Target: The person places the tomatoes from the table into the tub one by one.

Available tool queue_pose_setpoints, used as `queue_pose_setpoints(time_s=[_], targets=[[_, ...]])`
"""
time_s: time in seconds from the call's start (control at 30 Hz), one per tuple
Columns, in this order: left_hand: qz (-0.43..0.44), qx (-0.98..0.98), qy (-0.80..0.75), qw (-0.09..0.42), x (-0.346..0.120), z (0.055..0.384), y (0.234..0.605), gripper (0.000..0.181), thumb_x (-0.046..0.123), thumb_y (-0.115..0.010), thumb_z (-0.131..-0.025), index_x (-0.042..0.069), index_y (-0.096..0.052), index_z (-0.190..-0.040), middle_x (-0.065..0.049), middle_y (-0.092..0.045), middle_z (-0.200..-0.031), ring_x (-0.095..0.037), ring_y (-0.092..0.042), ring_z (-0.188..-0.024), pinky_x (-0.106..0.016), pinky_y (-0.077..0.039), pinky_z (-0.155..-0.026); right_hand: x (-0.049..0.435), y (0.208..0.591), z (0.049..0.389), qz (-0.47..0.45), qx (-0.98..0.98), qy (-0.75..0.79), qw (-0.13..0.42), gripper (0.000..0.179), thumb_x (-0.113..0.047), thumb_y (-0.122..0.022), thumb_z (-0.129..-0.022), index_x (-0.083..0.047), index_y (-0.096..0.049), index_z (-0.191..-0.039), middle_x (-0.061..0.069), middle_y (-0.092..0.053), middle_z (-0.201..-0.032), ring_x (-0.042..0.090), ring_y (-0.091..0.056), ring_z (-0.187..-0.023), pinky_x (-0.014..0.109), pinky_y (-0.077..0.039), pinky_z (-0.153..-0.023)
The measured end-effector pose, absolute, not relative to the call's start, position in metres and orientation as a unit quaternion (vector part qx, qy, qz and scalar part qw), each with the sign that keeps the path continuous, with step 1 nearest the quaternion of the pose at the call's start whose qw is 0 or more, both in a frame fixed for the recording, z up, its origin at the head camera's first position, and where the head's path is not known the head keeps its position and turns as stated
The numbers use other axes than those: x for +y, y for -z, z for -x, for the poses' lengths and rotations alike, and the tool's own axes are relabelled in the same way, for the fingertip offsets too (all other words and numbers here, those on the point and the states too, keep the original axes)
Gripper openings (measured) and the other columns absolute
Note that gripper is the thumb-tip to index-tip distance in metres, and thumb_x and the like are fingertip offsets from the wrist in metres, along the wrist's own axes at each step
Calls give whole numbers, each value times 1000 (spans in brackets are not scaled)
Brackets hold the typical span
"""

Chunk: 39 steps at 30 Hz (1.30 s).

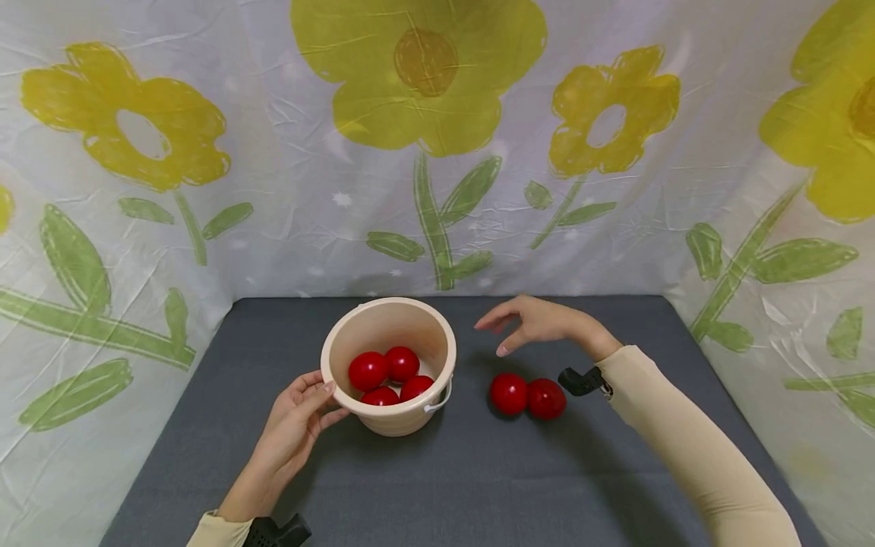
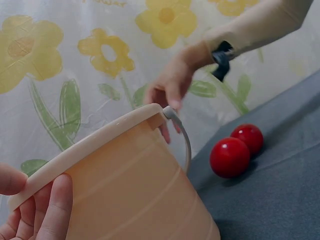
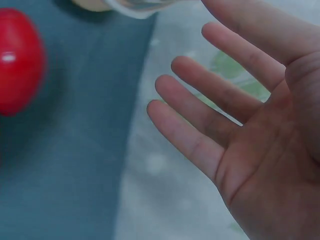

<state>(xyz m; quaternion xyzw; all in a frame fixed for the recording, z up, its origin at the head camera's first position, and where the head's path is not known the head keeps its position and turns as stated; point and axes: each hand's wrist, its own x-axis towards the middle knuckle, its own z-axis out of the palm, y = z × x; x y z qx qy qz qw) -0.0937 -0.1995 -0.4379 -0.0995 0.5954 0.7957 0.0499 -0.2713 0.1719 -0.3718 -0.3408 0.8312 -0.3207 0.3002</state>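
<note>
A beige bucket (image 1: pixel 396 422) stands tilted slightly towards me on the table, with several shiny red balls (image 1: pixel 368 371) inside it. My left hand (image 1: pixel 292 427) grips its rim at the left, thumb on top and fingers beneath, as the left wrist view also shows. Two more red balls, one nearer the bucket (image 1: pixel 508 393) and one to its right (image 1: pixel 547 399), sit side by side on the cloth. Above and behind them, my right hand (image 1: pixel 540 319) hovers with nothing in it, its fingers relaxed and spread in the right wrist view.
A dark grey cloth (image 1: pixel 478 486) covers the table. Behind it and at both sides hangs a pale curtain (image 1: pixel 287 251) printed with yellow flowers. The bucket's white handle (image 1: pixel 443 399) hangs down at its right side. Dark straps with wrist cameras (image 1: pixel 581 381) sit on both wrists.
</note>
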Motion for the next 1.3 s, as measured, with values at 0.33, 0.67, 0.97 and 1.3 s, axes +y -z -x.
queue_pose_setpoints(time_s=[0.33, 0.67, 0.97, 1.3], targets=[[101, 598, -794, 48, -200, 94, 438, 31, 6, -55, -99, 3, -37, -124, 4, -63, -96, -4, -65, -83, -25, -62, -76, 180, 420, 252, 340, 833, 300, 317, 52, -20, -81, -81, -15, -64, -130, 10, -63, -136, 40, -56, -125, 52, -51, -103], [100, 594, -797, 48, -200, 93, 438, 31, 6, -54, -100, 3, -36, -124, 4, -63, -96, -4, -65, -83, -24, -62, -76, 182, 449, 245, 343, 845, 247, 328, 54, -22, -82, -80, -15, -65, -130, 6, -65, -131, 20, -59, -113, 38, -53, -93], [104, 595, -796, 48, -199, 94, 438, 33, 6, -55, -99, 3, -36, -126, 4, -63, -99, -5, -64, -84, -24, -62, -76, 179, 450, 241, 337, 844, 244, 338, 50, -22, -83, -80, -16, -67, -126, 4, -66, -128, 14, -61, -107, 32, -55, -86], [113, 596, -794, 47, -198, 93, 437, 33, 6, -55, -99, 2, -37, -126, 4, -64, -97, -5, -65, -84, -25, -62, -76, 179, 450, 241, 327, 851, 240, 333, 46, -24, -82, -80, -18, -68, -124, 0, -67, -123, 14, -60, -104, 34, -54, -86]])
